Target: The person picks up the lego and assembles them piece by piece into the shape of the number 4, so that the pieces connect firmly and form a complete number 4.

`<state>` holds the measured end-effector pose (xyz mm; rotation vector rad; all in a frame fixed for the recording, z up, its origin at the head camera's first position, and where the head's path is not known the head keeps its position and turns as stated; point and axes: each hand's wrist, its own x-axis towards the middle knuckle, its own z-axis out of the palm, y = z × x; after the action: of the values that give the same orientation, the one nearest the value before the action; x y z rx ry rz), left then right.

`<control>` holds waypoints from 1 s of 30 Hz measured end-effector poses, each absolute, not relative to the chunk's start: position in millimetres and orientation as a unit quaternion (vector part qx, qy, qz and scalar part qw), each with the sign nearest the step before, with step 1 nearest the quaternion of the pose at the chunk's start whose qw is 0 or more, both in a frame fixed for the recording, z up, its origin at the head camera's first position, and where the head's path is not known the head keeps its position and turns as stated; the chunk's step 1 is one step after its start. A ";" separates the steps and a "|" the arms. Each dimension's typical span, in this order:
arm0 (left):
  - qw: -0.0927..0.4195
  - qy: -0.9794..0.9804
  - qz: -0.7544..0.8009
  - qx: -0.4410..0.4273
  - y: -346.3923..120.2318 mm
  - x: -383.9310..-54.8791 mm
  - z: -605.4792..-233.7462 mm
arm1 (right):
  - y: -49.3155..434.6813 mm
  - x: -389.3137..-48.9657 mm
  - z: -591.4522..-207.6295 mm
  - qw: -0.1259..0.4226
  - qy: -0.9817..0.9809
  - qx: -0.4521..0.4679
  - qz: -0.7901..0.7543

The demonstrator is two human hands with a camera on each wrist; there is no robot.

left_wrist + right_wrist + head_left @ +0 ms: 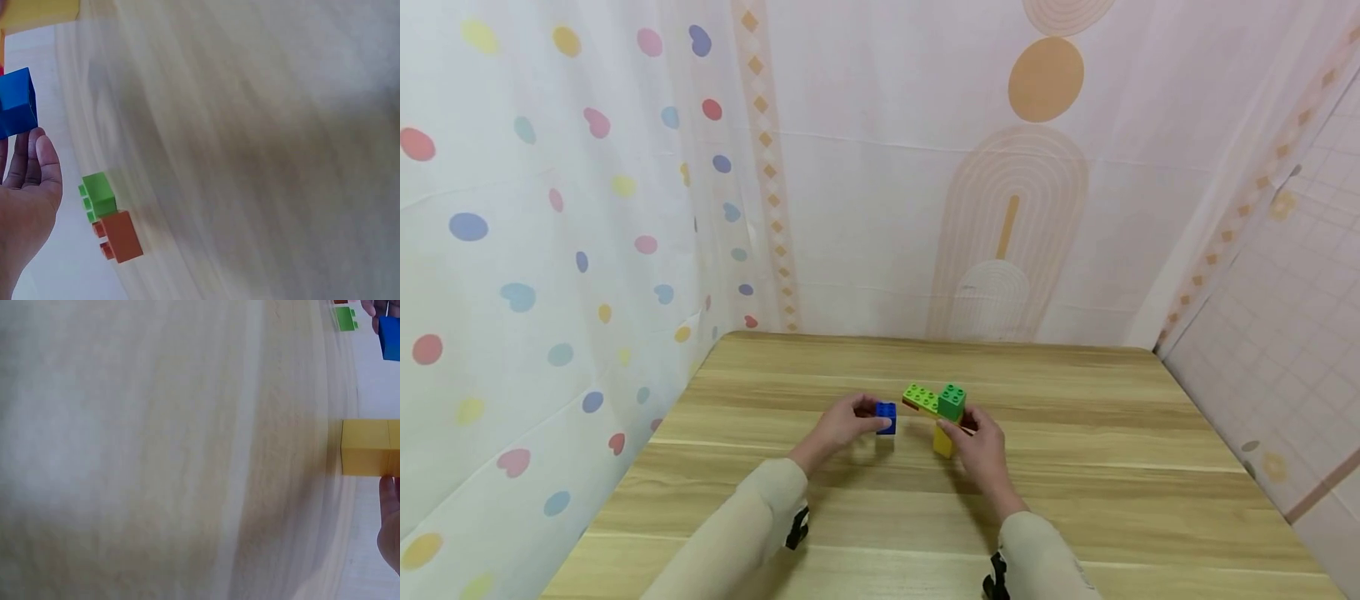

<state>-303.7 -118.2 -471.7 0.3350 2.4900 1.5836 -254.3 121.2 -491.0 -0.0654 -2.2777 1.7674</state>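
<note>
My left hand (844,423) pinches a blue building brick (886,419) between thumb and fingers, left of centre over the table. To its right, my right hand (983,448) grips a joined stack of building bricks. The stack has a yellow lower part (943,442), a long lime-green brick (921,397) jutting left and a dark green brick (952,402) on top. A gap separates the blue brick from the stack. In the right wrist view, the yellow bricks (369,447) appear at the right edge, with the right fingertips against them.
A green brick (100,195) and an orange brick (122,237) lie touching each other on the table beyond the left hand; the head view does not show them. The wooden table (850,517) ends at patterned curtains (880,208) at the back and sides.
</note>
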 end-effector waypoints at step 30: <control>0.070 0.809 0.574 0.106 -115.2 -315.6 -433.4 | 156.3 -267.4 -481.4 -0.004 -0.809 0.034 0.586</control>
<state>-315.6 -115.2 -433.4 0.3191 2.4332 1.7273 -267.4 156.3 -481.4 0.1073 -2.5502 1.8467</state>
